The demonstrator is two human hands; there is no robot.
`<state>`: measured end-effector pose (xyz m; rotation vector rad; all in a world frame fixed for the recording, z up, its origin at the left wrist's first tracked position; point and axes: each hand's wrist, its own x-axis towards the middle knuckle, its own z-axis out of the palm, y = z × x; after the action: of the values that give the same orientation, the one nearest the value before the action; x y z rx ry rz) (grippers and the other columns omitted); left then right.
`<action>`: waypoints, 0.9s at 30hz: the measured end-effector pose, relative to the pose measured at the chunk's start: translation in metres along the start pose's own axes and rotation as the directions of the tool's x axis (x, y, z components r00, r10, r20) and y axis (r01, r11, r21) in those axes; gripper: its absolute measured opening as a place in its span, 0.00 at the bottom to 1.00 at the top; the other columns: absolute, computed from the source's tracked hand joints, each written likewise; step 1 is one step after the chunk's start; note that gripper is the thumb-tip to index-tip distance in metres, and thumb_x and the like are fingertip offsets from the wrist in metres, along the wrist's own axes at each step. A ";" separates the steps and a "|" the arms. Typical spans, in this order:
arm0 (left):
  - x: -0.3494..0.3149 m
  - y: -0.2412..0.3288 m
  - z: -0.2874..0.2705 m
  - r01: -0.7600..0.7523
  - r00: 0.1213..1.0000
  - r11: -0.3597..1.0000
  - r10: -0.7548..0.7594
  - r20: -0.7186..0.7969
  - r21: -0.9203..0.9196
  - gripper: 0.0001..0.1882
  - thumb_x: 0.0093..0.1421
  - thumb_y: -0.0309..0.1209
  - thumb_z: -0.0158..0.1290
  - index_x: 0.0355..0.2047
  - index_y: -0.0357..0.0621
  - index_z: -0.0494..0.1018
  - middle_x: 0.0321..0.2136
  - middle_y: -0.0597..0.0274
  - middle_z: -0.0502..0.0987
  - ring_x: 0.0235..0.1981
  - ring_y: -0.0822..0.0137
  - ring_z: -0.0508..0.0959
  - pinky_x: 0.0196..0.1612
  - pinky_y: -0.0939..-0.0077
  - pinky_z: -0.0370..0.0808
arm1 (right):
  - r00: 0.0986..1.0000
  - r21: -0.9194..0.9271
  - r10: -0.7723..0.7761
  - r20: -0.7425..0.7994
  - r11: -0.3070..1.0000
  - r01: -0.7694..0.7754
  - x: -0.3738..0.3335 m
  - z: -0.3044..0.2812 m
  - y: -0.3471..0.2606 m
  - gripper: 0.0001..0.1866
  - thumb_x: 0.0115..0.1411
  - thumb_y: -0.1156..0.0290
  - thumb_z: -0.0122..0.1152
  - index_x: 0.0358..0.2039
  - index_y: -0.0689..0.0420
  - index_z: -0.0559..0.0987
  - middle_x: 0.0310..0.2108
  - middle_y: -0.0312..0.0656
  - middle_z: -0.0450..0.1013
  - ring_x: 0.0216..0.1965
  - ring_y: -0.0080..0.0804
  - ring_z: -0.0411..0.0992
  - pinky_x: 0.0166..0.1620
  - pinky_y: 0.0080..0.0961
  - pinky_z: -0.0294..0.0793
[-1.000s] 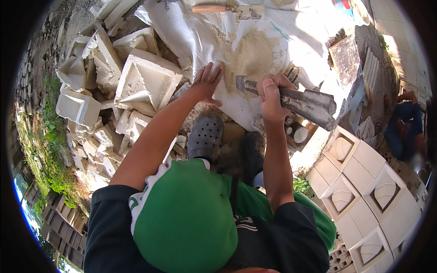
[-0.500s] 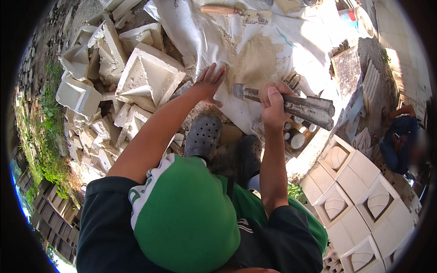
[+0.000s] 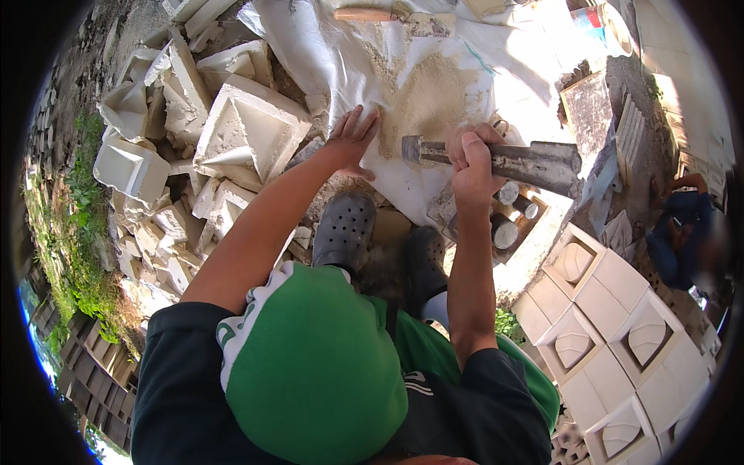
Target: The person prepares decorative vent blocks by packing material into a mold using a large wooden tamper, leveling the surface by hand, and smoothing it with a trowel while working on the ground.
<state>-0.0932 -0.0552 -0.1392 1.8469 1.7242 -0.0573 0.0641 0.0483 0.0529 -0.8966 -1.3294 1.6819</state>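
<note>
My right hand (image 3: pixel 474 159) is closed round a long, grey, dirt-caked tool (image 3: pixel 535 167). The kind of tool is unclear; one end is blunt and rounded and points left, and the other is thicker and ridged. It is held above a white sheet (image 3: pixel 403 182) spread on the ground. My left hand (image 3: pixel 355 139) rests with fingers stretched out at the sheet's left edge, holding nothing. A patch of pale sandy powder (image 3: pixel 442 97) lies on the sheet ahead of both hands.
Broken white cast blocks (image 3: pixel 252 132) are heaped at left. A trowel with a wooden handle (image 3: pixel 364 14) lies at the far edge. Round-ended cylinders (image 3: pixel 504 231) sit below the right hand. Patterned blocks (image 3: pixel 573 341) stand at lower right, a bucket (image 3: pixel 616 31) farther off, another person (image 3: pixel 682 240) at right.
My right hand has moved slightly right with the tool, which has turned more level. More of the cylinders below it shows. My left hand has hardly moved.
</note>
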 end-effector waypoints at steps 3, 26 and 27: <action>-0.003 -0.002 0.002 -0.011 1.000 1.000 0.011 -0.028 0.004 0.65 0.39 0.62 0.59 0.65 0.38 0.36 0.66 0.50 0.32 0.66 0.44 0.30 0.66 0.52 0.36 | 0.993 -0.028 -0.121 -0.018 0.992 0.120 -0.014 0.004 -0.011 0.16 0.53 0.79 0.44 0.13 0.54 0.53 0.10 0.31 0.51 0.13 0.18 0.48 0.18 0.21 0.47; -0.002 0.012 -0.001 0.003 0.999 0.999 -0.001 -0.038 0.037 0.61 0.43 0.59 0.57 0.65 0.37 0.39 0.66 0.49 0.33 0.66 0.44 0.31 0.66 0.52 0.34 | 0.957 0.005 -0.020 -0.288 1.000 0.022 -0.008 -0.015 0.066 0.15 0.55 0.78 0.46 0.14 0.53 0.58 0.11 0.30 0.53 0.13 0.17 0.50 0.18 0.19 0.51; -0.005 0.015 0.003 -0.026 0.999 0.998 0.029 -0.046 0.063 0.61 0.43 0.59 0.57 0.65 0.37 0.39 0.66 0.49 0.33 0.66 0.44 0.31 0.66 0.52 0.34 | 0.944 0.061 0.044 -0.327 0.998 -0.025 -0.003 -0.017 0.064 0.15 0.55 0.77 0.47 0.14 0.53 0.58 0.11 0.30 0.53 0.13 0.18 0.50 0.18 0.19 0.51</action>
<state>-0.0789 -0.0606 -0.1337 1.9311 1.7468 -0.0573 0.0703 0.0443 -0.0129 -1.1172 -1.0413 1.5076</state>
